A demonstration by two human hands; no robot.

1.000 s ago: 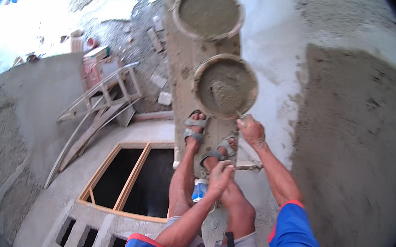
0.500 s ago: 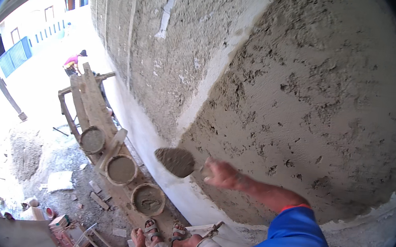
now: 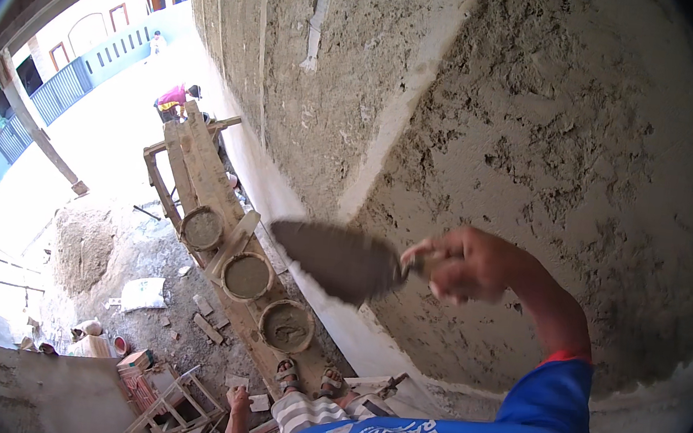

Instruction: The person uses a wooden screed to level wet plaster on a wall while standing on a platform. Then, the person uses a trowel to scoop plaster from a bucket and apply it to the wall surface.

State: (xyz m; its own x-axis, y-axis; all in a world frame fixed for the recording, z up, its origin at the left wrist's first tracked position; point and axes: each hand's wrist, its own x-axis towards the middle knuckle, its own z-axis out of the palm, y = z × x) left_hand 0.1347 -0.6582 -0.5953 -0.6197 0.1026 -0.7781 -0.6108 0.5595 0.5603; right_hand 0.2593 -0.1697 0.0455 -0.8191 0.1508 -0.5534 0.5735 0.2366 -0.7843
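Fingers of the right hand [image 3: 477, 267] are wrapped tight around the handle of a trowel [image 3: 341, 260], whose pointed blade juts out to the person's left, roughly level, just in front of the rough grey rendered wall [image 3: 559, 155]. Whether the blade carries mortar I cannot tell; its face looks dull and grey. The left hand [image 3: 238, 399] hangs low at the bottom edge of the view, beside the knee; its grip is too small and foreshortened to judge as apart or together.

Below, a long wooden plank [image 3: 199, 157] carries three round mortar pans [image 3: 246, 275] in a row, and the person's sandalled feet [image 3: 309, 376] stand at its near end, high above the rubble-strewn ground [image 3: 96, 239].

Risks, as I judge them: a tilt of the blade would drop any mortar onto the ground below; a hard swing could shift the person's balance on the narrow plank; a foot stepping back might knock the nearest pan off its edge.
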